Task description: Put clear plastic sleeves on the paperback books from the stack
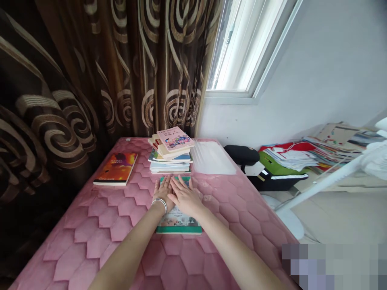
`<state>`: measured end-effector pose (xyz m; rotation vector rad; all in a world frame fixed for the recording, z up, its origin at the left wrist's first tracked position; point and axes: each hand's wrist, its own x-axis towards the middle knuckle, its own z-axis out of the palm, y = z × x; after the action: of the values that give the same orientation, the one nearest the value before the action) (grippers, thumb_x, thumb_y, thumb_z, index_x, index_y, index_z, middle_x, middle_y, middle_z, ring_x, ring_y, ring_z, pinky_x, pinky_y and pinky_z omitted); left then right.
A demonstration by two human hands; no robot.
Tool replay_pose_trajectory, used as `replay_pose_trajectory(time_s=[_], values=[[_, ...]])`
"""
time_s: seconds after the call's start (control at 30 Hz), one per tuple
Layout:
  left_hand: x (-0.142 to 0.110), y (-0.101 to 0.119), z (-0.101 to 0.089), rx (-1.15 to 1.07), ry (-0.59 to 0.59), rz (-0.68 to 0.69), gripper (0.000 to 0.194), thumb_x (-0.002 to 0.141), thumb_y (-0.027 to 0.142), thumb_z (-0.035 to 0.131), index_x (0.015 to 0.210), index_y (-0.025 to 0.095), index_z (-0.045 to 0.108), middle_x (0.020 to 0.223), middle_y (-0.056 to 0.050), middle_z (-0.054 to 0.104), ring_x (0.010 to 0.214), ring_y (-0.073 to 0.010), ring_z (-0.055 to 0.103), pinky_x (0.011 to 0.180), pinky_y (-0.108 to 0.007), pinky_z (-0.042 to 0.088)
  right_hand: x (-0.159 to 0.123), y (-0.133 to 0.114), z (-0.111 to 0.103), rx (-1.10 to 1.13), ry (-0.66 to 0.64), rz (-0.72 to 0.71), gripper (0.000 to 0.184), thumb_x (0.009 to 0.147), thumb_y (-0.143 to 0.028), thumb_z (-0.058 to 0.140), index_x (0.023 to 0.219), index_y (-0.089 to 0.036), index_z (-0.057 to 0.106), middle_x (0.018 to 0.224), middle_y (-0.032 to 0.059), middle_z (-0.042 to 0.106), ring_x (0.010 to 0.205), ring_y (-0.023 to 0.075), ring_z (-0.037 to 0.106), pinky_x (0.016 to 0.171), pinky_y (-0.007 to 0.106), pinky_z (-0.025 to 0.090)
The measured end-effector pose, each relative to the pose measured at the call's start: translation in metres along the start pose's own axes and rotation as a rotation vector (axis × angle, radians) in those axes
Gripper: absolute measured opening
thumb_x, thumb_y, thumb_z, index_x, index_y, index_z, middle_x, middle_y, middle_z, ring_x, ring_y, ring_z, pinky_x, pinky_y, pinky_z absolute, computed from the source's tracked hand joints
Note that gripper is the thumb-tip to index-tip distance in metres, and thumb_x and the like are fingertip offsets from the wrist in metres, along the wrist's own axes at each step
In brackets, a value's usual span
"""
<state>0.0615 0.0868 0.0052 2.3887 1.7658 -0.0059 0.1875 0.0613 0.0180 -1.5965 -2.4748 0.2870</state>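
A green-edged book [179, 224] lies flat on the pink quilted mattress [117, 217], its cover partly hidden by my hands. My left hand [164, 192], with silver bangles at the wrist, rests flat on the upper left of the cover, fingers stretched forward. Beside it, my right hand [185, 197] lies flat on the upper right, its fingers spread. The two hands touch or nearly touch at the middle. Just beyond them stands an uneven stack of several books [171, 166], topped by a pink book [175, 138] with a drawing on its cover.
An orange and red book [116, 168] lies apart on the left. A translucent white sheet [214, 158] is right of the stack. Dark patterned curtains [127, 72] border the far and left sides. Past the mattress's right edge are a white fan [326, 187] and piled papers [292, 156].
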Motion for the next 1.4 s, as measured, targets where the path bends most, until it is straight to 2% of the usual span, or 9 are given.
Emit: replay_pose_trajectory(time_s=[0.17, 0.33, 0.5, 0.67, 0.87, 0.97, 1.1, 1.2, 1.4], values=[[0.0, 0.0, 0.001, -0.016, 0.009, -0.01, 0.065, 0.088, 0.038, 0.023, 0.148, 0.014, 0.013, 0.156, -0.004, 0.006, 0.143, -0.0228, 0.006, 0.115, -0.051, 0.0, 0.016, 0.009, 0.01, 0.016, -0.018, 0.102, 0.069, 0.093, -0.056, 0.008, 0.146, -0.015, 0.022, 0.153, 0.0036, 0.022, 0.143, 0.0197, 0.008, 0.115, 0.046, 0.001], [0.0, 0.0, 0.007, -0.043, 0.078, -0.051, 0.063, 0.09, 0.036, 0.015, 0.148, 0.013, 0.014, 0.155, -0.004, 0.012, 0.143, -0.0216, 0.009, 0.114, -0.052, -0.003, 0.014, 0.016, 0.019, -0.01, 0.025, 0.298, 0.072, 0.093, -0.055, 0.006, 0.146, -0.007, 0.021, 0.154, 0.0088, 0.013, 0.143, 0.0206, 0.007, 0.115, 0.044, 0.004], [0.001, 0.0, 0.007, -0.058, 0.104, -0.104, 0.062, 0.09, 0.035, 0.015, 0.147, 0.011, 0.016, 0.155, -0.006, 0.014, 0.143, -0.0226, 0.012, 0.115, -0.052, -0.001, 0.016, 0.018, 0.024, 0.013, 0.043, 0.371, 0.069, 0.095, -0.05, 0.009, 0.146, -0.005, 0.019, 0.154, 0.01, 0.012, 0.143, 0.0204, 0.007, 0.115, 0.043, 0.007], [-0.013, 0.001, 0.003, -0.066, 0.085, -0.059, 0.064, 0.09, 0.037, 0.019, 0.146, 0.009, 0.018, 0.155, -0.008, 0.013, 0.143, -0.024, 0.009, 0.114, -0.054, -0.004, 0.014, 0.017, 0.023, 0.024, 0.059, 0.35, 0.065, 0.096, -0.045, 0.01, 0.145, -0.004, 0.021, 0.154, 0.01, 0.013, 0.143, 0.0207, 0.008, 0.114, 0.044, 0.01], [-0.071, -0.005, 0.012, -0.068, 0.072, 0.096, 0.062, 0.092, 0.04, 0.021, 0.148, 0.016, 0.014, 0.155, -0.005, 0.009, 0.143, -0.0231, 0.008, 0.114, -0.054, -0.004, 0.013, 0.017, 0.024, -0.006, 0.099, 0.325, 0.064, 0.096, -0.044, 0.012, 0.145, -0.004, 0.024, 0.154, 0.0118, 0.016, 0.142, 0.022, 0.009, 0.114, 0.044, 0.007], [-0.088, -0.008, 0.013, -0.065, 0.057, 0.078, 0.06, 0.092, 0.038, 0.023, 0.148, 0.017, 0.016, 0.155, -0.005, 0.011, 0.143, -0.0238, 0.01, 0.114, -0.054, -0.001, 0.014, 0.019, 0.023, -0.007, 0.103, 0.315, 0.064, 0.096, -0.044, 0.011, 0.145, -0.004, 0.023, 0.153, 0.0115, 0.017, 0.142, 0.0212, 0.01, 0.114, 0.043, 0.009], [-0.089, -0.007, 0.013, -0.049, 0.062, 0.049, 0.06, 0.091, 0.035, 0.025, 0.147, 0.016, 0.016, 0.155, -0.005, 0.008, 0.143, -0.024, 0.01, 0.115, -0.053, 0.0, 0.006, 0.009, 0.025, -0.057, 0.118, 0.315, 0.062, 0.096, -0.044, 0.016, 0.144, -0.006, 0.028, 0.154, 0.0118, 0.016, 0.142, 0.0249, 0.009, 0.114, 0.048, 0.008], [-0.086, -0.007, 0.016, -0.042, 0.062, 0.062, 0.061, 0.09, 0.035, 0.026, 0.147, 0.016, 0.017, 0.155, -0.004, 0.007, 0.143, -0.0229, 0.007, 0.115, -0.052, 0.0, -0.013, -0.012, 0.032, -0.106, 0.154, 0.155, 0.058, 0.096, -0.043, 0.02, 0.143, -0.011, 0.031, 0.154, 0.0098, 0.014, 0.143, 0.026, 0.004, 0.113, 0.052, 0.003], [-0.088, -0.01, 0.015, -0.054, 0.043, 0.077, 0.062, 0.09, 0.034, 0.027, 0.147, 0.015, 0.015, 0.155, -0.005, 0.005, 0.143, -0.0226, 0.006, 0.115, -0.052, 0.0, -0.06, -0.027, 0.032, -0.062, 0.048, 0.05, 0.055, 0.097, -0.041, 0.018, 0.146, -0.017, 0.024, 0.154, 0.0047, 0.014, 0.142, 0.0224, 0.01, 0.115, 0.048, 0.013]])
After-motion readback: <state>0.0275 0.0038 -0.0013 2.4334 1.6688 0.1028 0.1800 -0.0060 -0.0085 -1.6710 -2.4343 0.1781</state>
